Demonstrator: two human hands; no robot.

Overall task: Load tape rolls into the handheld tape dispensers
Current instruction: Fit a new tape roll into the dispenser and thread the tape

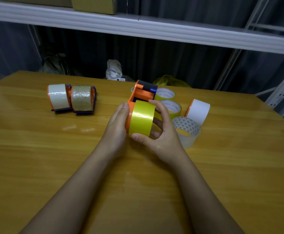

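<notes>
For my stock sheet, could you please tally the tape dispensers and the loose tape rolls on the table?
Loaded dispensers: 4, white, brownish, yellow in the hands, white at right.
Loose yellow rolls: 2; a third may be hidden.
Loose clear rolls: 1.
Total: 7.

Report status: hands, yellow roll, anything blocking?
Left hand braces orange dispenser. Right hand grips yellow roll, at the dispenser's side. Nothing blocking; spare rolls right.
</notes>
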